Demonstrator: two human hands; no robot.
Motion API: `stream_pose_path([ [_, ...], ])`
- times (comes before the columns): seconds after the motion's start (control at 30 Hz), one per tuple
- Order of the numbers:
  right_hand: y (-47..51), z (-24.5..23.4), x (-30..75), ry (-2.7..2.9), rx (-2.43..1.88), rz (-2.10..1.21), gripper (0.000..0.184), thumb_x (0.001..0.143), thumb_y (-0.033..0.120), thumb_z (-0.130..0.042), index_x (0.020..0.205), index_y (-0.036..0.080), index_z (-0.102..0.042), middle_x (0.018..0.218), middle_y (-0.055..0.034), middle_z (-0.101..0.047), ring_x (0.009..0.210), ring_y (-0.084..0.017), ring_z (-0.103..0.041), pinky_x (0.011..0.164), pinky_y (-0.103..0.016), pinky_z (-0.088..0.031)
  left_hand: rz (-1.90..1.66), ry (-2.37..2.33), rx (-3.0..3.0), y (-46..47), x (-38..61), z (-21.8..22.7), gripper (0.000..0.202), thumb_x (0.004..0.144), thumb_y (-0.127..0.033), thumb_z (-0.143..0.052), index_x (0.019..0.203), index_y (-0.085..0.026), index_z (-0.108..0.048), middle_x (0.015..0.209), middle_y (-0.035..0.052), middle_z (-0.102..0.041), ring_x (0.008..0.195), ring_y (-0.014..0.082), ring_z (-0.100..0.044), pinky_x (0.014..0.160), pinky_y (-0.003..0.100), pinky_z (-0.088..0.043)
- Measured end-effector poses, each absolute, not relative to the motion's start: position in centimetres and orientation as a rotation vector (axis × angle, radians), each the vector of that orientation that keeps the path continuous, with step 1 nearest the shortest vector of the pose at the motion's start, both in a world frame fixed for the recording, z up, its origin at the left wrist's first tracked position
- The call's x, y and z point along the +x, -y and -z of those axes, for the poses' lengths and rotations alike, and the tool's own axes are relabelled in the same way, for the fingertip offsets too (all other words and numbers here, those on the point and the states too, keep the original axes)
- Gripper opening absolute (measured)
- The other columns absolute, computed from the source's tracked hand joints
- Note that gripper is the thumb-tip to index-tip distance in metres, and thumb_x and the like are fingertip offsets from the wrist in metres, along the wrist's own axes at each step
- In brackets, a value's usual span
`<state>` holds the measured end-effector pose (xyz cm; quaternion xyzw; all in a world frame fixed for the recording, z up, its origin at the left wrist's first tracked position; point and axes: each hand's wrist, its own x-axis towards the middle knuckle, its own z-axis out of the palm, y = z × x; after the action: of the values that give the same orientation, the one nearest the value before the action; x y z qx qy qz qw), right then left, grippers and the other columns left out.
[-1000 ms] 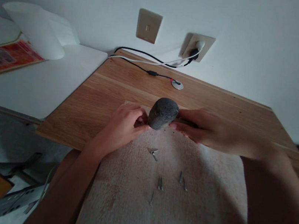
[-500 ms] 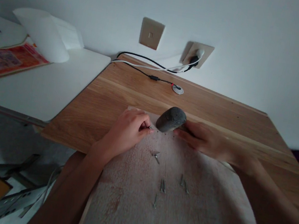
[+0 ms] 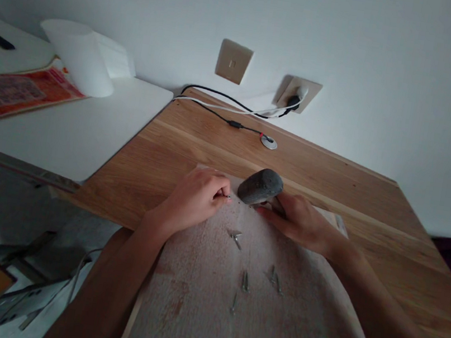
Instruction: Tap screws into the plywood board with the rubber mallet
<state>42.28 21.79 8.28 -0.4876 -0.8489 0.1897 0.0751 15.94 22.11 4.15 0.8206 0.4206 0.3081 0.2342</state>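
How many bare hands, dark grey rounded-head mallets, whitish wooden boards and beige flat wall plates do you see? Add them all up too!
Bare hands: 2 (left hand, right hand)
Dark grey rounded-head mallet: 1
Whitish wooden board: 1
Beige flat wall plates: 2
Total: 6

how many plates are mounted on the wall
2: the left plate, with nothing plugged in, and the right plate, partly covered by a black plug. No others show.

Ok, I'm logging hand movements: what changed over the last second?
The mallet, in the right hand, moved rightward, leaving a visible gap from the left hand. Nothing was visibly taken or released. The loose fasteners on the board and the left hand stayed put.
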Motion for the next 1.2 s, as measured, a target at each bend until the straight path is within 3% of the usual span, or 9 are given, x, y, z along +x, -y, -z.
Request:
stream_pose_path([
  [0.3,-22.0,-8.3,41.9,2.548,-1.514,-0.582,0.029,0.094,0.040,-0.053,0.073,0.028,-0.037,0.058,0.0036,-0.046,0.052,-0.014,-0.041,0.057,-0.031,-0.029,-0.855,-1.138,2.272,-22.3,15.7,-3.9,0.017,0.087,-0.006,-0.073,0.078,-0.020,-0.069,0.082,0.0003,-0.074,0.082,0.0192,-0.067,0.086,0.038,-0.049],
  [0.5,-22.3,-9.6,41.4,2.600,-1.615,-0.716,0.024,0.092,0.032,-0.057,0.071,0.026,-0.049,0.053,0.0024,-0.055,0.049,-0.015,-0.051,0.055,-0.030,-0.035,-0.925,-1.113,2.176,-22.2,15.5,-3.9,0.014,0.085,-0.011,-0.079,0.078,-0.020,-0.071,0.079,-0.0001,-0.073,0.077,0.0181,-0.066,0.079,0.035,-0.050],
  [0.7,-22.6,-9.0,40.1,2.532,-1.690,-0.551,0.024,0.083,0.025,-0.057,0.064,0.025,-0.043,0.063,-0.0006,-0.056,0.064,-0.017,-0.056,0.062,-0.031,-0.036,-0.922,-1.116,2.257,-22.2,15.4,-3.8,0.015,0.087,-0.008,-0.076,0.079,-0.019,-0.071,0.082,0.0012,-0.074,0.079,0.0188,-0.068,0.078,0.034,-0.049],
  [0.93,-21.6,-10.2,39.4,2.477,-1.647,-0.523,0.030,0.085,0.032,-0.050,0.060,0.025,-0.034,0.059,0.0028,-0.039,0.056,-0.013,-0.042,0.056,-0.030,-0.027,-0.887,-1.138,2.290,-22.0,15.4,-3.9,0.013,0.089,-0.011,-0.078,0.082,-0.019,-0.070,0.085,0.0023,-0.075,0.086,0.0218,-0.069,0.086,0.039,-0.051],
  [1.0,-21.2,-11.0,38.8,2.468,-1.606,-0.527,0.030,0.087,0.032,-0.048,0.062,0.025,-0.033,0.060,0.0031,-0.039,0.055,-0.012,-0.040,0.056,-0.029,-0.027,-0.920,-1.160,2.234,-22.0,15.3,-3.6,0.012,0.087,-0.013,-0.081,0.091,-0.019,-0.071,0.092,0.0036,-0.075,0.090,0.0224,-0.069,0.087,0.039,-0.052],
  [1.1,-20.8,-11.4,37.9,2.492,-1.544,-0.556,0.026,0.087,0.031,-0.051,0.064,0.024,-0.040,0.060,0.0030,-0.044,0.056,-0.011,-0.041,0.057,-0.029,-0.028,-0.946,-1.176,2.176,-22.0,15.2,-3.3,0.029,0.083,-0.024,-0.089,0.104,-0.019,-0.070,0.103,0.0062,-0.075,0.097,0.0247,-0.070,0.085,0.039,-0.054],
  [1.2,-20.9,-11.0,37.8,2.509,-1.521,-0.561,0.025,0.085,0.029,-0.054,0.064,0.023,-0.042,0.059,0.0027,-0.046,0.055,-0.011,-0.043,0.057,-0.029,-0.029,-0.942,-1.168,2.183,-22.1,15.2,-3.3,0.028,0.081,-0.026,-0.091,0.098,-0.020,-0.070,0.101,0.0060,-0.075,0.096,0.0250,-0.069,0.083,0.038,-0.054],
])
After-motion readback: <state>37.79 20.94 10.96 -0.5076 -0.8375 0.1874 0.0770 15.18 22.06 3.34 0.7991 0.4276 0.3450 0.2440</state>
